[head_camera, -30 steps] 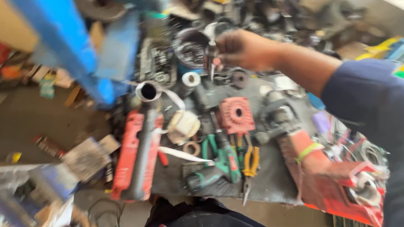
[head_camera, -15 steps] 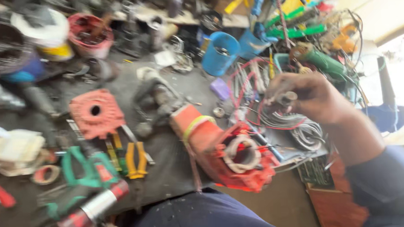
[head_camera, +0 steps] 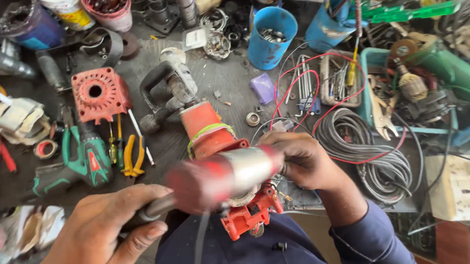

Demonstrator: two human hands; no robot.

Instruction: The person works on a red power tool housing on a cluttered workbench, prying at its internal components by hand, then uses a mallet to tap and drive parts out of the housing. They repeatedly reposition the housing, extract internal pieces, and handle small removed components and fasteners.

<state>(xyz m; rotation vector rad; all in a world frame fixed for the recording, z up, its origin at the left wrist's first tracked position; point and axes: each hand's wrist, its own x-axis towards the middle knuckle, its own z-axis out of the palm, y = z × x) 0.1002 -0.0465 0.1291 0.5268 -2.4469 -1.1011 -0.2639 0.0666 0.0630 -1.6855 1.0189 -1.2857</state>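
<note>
My left hand [head_camera: 98,238] is nearest, its grip closed around the dark end of a blurred cylinder [head_camera: 221,178], red at one end and silver at the other, held across my lap just above the table's near edge. My right hand [head_camera: 301,160] meets the silver end, its grip curled shut there, though I cannot tell whether it clamps the cylinder or the part under it. Beneath both lies the orange-red power tool [head_camera: 214,144], its broken housing pointing at me. Left of it on the dark table [head_camera: 227,84] lie yellow-handled pliers [head_camera: 132,156] and a green drill [head_camera: 84,161], with a red vented cover [head_camera: 98,93] beyond them. Right of my wrist sits a coil of grey cable [head_camera: 375,151] crossed by red wire. Farther back stands a blue cup [head_camera: 272,36] holding small metal bits.
</note>
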